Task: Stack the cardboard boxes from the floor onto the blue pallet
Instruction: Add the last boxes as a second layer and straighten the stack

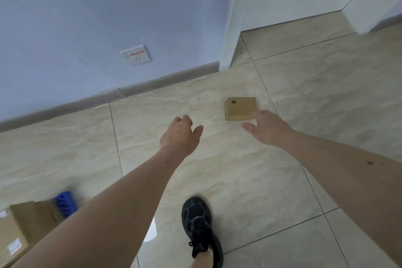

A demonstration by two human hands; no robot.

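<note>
While several cardboard boxes (19,230) are already stacked on the blue pallet (65,202), one small cardboard box (240,108) is left on the tiled floor (282,180) near the wall corner, reached for by the right hand (266,128) and left hand (179,136), fingers spread wide and holding nothing.

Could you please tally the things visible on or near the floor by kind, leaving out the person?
Cardboard boxes: 3, one small box alone on the tiles, a brown box and a labelled box at lower left
Blue pallet: 1
Wall socket: 1
Total: 5
</note>
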